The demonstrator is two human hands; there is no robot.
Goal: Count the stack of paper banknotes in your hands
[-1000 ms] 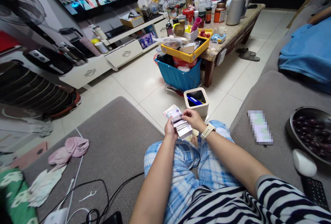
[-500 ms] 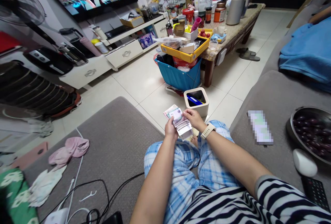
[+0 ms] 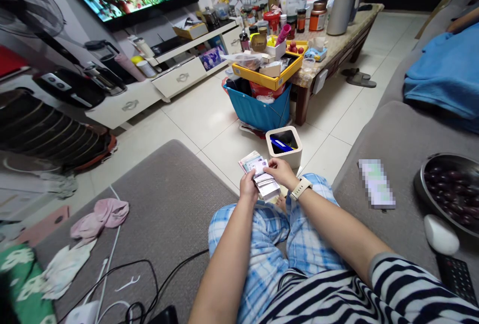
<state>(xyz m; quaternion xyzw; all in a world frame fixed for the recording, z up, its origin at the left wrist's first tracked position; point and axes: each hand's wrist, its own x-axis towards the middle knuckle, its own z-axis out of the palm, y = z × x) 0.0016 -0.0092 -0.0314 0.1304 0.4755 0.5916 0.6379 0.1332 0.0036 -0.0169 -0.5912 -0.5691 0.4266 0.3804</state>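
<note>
A stack of banknotes [image 3: 266, 184] lies fanned and folded over between my hands, above my knees. My left hand [image 3: 248, 187] is closed around its left side, the thumb pressed on top. At the upper right edge of the notes, my right hand [image 3: 281, 171] pinches the corner of a note between thumb and fingers; a watch with a pale strap [image 3: 301, 189] is on that wrist. Just beyond the hands, a cream square bin [image 3: 286, 161] stands on the floor with something blue inside.
A blue basket [image 3: 258, 107] under a yellow tray [image 3: 277, 82] stands by the cluttered coffee table [image 3: 305, 80]. On the sofa to my right are a blurred-out phone [image 3: 376, 184], a bowl of dark fruit [image 3: 449, 194] and a remote [image 3: 456, 276]. Cables [image 3: 155, 284] lie at my left.
The upper notes have shifted and fanned out differently, with a bluish one now showing. Both hands have barely moved. The television picture has changed.
</note>
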